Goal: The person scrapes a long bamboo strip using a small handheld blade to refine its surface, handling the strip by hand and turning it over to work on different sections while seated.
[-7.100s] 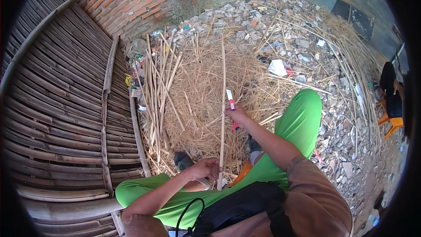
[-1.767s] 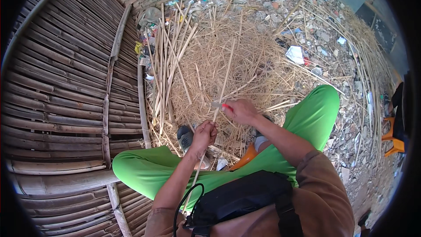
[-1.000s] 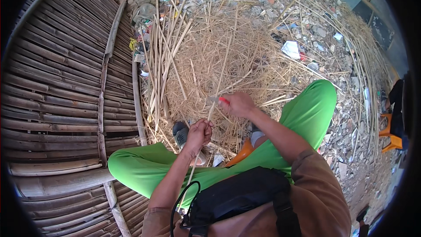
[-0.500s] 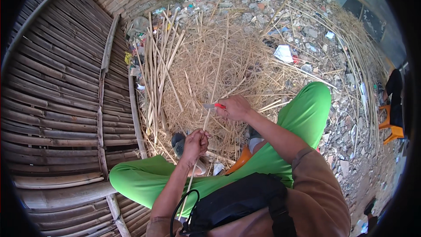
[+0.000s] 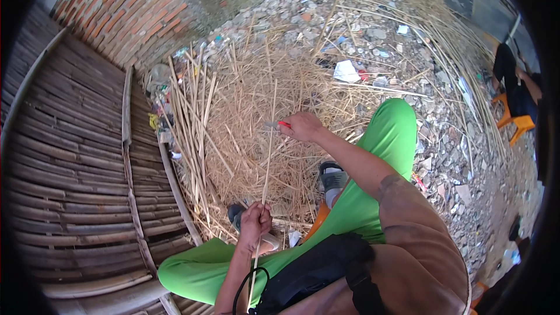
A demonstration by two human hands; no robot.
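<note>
A long, thin bamboo strip [image 5: 268, 157] runs from beside my waist up over the shavings. My left hand [image 5: 255, 219] is closed around it, low down between my knees. Farther out, my right hand [image 5: 301, 126] grips a knife [image 5: 282, 124] with a red handle. Its grey blade points left and crosses the strip; whether the edge bites into it is too small to tell. Below both hands spreads a heap of pale bamboo shavings [image 5: 251, 116].
At my left stands a bamboo slat wall [image 5: 70, 181]. Several cut bamboo strips [image 5: 195, 111] lean beside the heap. Rubble [image 5: 443, 157] covers the ground to the right, with long bamboo strips [image 5: 437, 46] along it. Another person [image 5: 522, 79] sits on an orange stool [image 5: 513, 119] at far right.
My view has shifted, bringing more brick wall into sight. My right hand and the knife are farther from my left hand along the strip. Both hands keep their grip.
</note>
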